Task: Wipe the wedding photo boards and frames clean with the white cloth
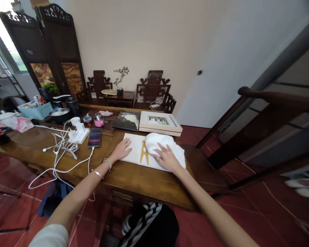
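Note:
My left hand (121,150) lies flat with its fingers spread on the left part of a white board (132,154). My right hand (167,158) rests on a fluffy white cloth or padding (175,145), its fingers stretched out over it. This soft white bundle covers the right part of the board. Between my hands, on the board, lies a flat yellow clothespin-shaped piece (144,154), its two legs pointing toward me. The bundle sits against its right side. Neither hand is closed around anything.
Behind the board lie a dark picture panel (127,120) and stacked framed pictures (159,121). To the left are a charging phone (94,138), a white power strip (78,133) with tangled cables and a pink cup (99,120). A wooden chair (221,151) stands at the right.

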Action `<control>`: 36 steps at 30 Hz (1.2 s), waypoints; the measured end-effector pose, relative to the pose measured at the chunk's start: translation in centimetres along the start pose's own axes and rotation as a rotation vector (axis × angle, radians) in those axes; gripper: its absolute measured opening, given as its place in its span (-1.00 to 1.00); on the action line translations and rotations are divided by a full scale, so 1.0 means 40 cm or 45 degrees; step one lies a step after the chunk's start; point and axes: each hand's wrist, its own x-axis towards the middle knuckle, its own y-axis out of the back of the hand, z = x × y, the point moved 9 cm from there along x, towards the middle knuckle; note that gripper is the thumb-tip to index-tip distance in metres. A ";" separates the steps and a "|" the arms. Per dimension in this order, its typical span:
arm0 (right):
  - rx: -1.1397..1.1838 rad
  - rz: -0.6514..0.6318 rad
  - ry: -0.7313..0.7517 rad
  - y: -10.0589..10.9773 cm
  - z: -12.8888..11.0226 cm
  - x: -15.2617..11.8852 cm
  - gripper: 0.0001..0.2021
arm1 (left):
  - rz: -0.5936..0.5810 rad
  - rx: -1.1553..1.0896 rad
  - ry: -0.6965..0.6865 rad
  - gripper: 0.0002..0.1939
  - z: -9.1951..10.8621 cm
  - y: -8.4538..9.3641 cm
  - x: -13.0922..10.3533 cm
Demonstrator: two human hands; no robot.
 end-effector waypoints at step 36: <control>0.119 -0.088 0.093 0.005 -0.008 -0.006 -0.68 | 0.021 -0.065 0.071 -0.45 0.005 0.011 -0.013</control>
